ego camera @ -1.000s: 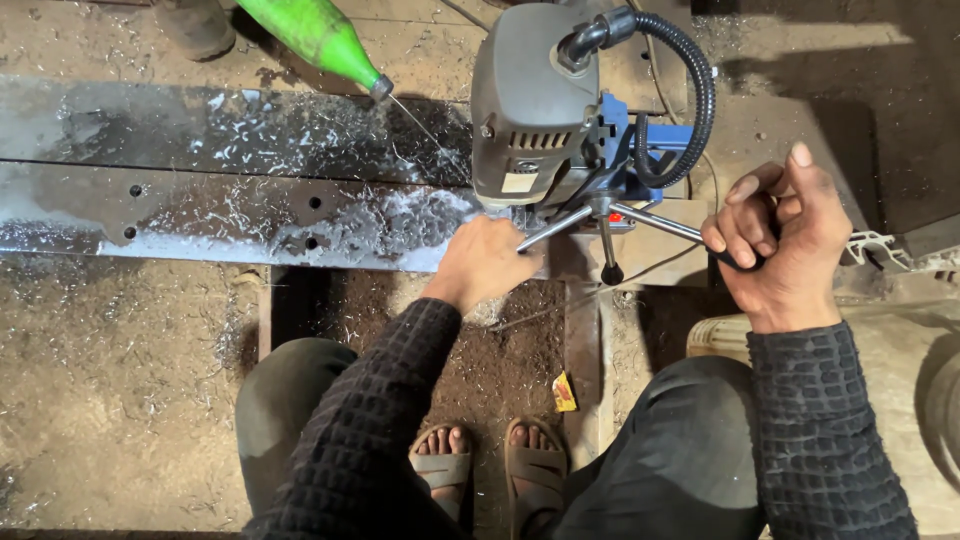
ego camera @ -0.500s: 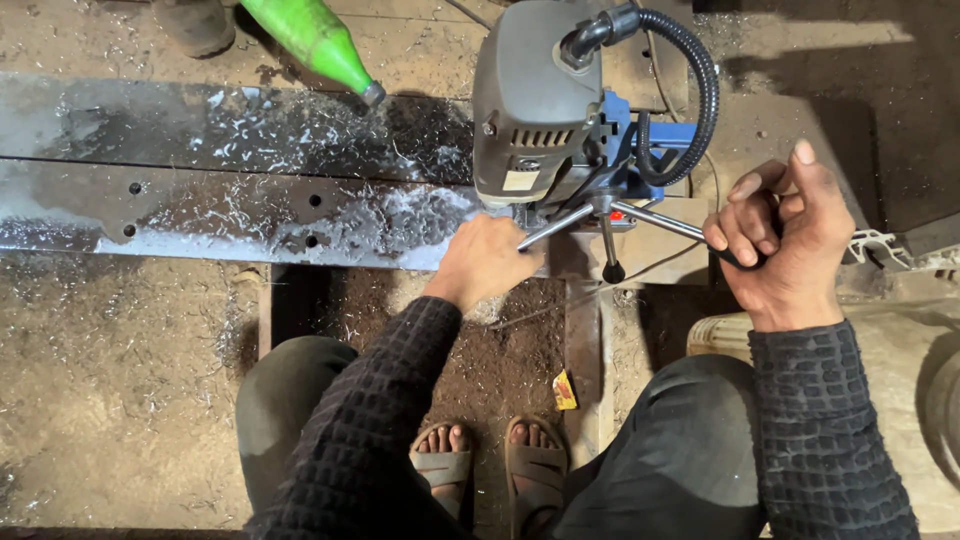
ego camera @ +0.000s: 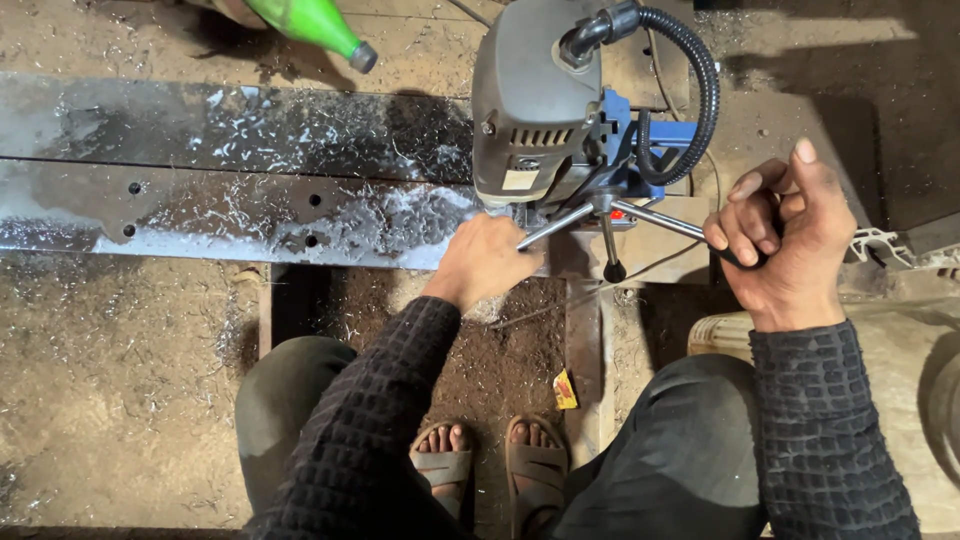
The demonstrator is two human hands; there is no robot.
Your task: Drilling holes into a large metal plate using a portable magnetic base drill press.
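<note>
Several holes already pierce the steel plate (ego camera: pixel 230 215) left of the drill (ego camera: pixel 540 110), while the right hand (ego camera: pixel 785 240) grips its feed handle (ego camera: pixel 665 222) and the left hand (ego camera: pixel 485 262) lies curled on the plate's near edge, so drilling looks unfinished.

Drill (ego camera: pixel 545 110) on plate (ego camera: pixel 200 200) (bottle (ego camera: pixel 312 25) behind)

Dusty dirt floor (ego camera: pixel 110 400) strewn with metal shavings, sunlight seemingly falling across the top right corner.
</note>
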